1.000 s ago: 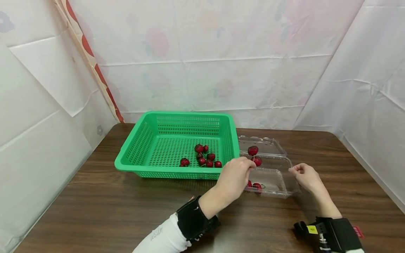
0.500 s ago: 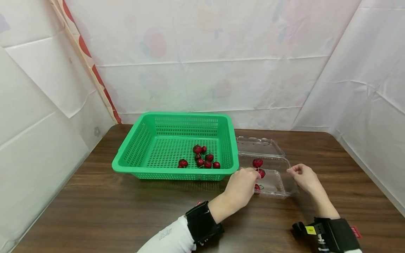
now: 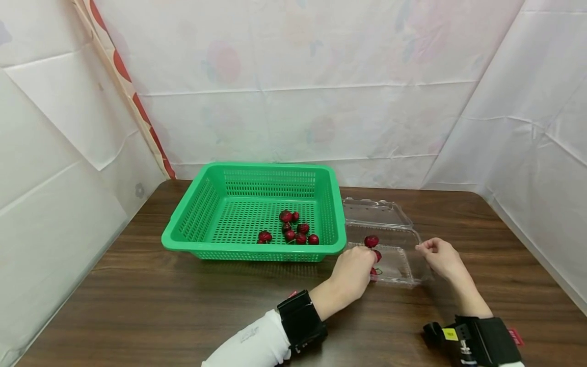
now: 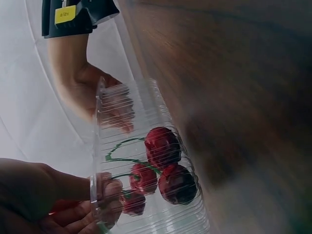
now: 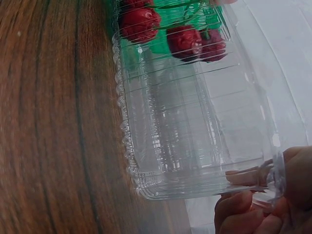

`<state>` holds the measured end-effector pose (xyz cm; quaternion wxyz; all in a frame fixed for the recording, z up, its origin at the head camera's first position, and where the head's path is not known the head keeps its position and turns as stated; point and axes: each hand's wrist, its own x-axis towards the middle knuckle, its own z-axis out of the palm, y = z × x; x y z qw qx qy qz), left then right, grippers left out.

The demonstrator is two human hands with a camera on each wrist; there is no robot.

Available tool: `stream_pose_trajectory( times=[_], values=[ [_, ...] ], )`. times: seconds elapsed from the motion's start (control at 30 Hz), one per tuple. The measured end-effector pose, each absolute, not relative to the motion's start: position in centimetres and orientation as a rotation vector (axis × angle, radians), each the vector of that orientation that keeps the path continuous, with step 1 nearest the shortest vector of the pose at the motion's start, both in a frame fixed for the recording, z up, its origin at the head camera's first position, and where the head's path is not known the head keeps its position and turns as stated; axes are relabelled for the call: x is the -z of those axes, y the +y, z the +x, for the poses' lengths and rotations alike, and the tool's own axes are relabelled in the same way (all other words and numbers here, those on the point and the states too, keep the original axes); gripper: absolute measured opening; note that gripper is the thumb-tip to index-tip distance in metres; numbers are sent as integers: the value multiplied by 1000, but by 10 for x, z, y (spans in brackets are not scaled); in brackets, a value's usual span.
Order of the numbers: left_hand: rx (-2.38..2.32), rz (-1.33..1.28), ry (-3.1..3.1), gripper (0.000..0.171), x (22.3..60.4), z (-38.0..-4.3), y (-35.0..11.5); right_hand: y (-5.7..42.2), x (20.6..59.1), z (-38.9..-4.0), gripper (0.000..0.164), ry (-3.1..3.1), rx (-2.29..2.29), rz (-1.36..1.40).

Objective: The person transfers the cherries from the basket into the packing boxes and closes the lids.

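Pale sheets (image 3: 293,127) with faded floral print are hung behind and at both sides of a dark wooden table (image 3: 183,311). On this table a green basket (image 3: 247,248) is placed, and several dark red cherries (image 3: 300,238) are seen inside, mostly in its front right part. Just beside it, on the right, stands a clear plastic container (image 3: 396,262), whose lid (image 3: 376,214) is folded back.

By the left hand (image 3: 354,270) a pair of cherries (image 3: 371,241) is held at the fingertips, probably by the stems — the exact contact is hidden. By the right hand (image 3: 441,257) the right end of the container is pinched between thumb and fingers.

Compared with one second ago, the held pair has been brought toward the front of the container and, it seems, lower; the right hand is kept in nearly the same place. For the work in hand this can be judged as a placing almost completed: the pair is near the other fruit, but it is not yet released. Through the transparent wall, four cherries (image 4: 178,185) are seen close together — whether the held pair is counted among them cannot be told.
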<state>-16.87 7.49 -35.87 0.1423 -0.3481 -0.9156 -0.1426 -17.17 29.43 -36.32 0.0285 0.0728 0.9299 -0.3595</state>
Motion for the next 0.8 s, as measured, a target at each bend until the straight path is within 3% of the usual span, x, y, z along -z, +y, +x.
stream_pose_trajectory(
  times=[0.43,0.8],
  values=[
    [318,-980,-2701,24,364,-177,83,294,364,-172,32,2850,1128,241],
    [275,-938,-2795,12,363,-178,89,293,363,-172,31,2833,1137,230]
  ],
)
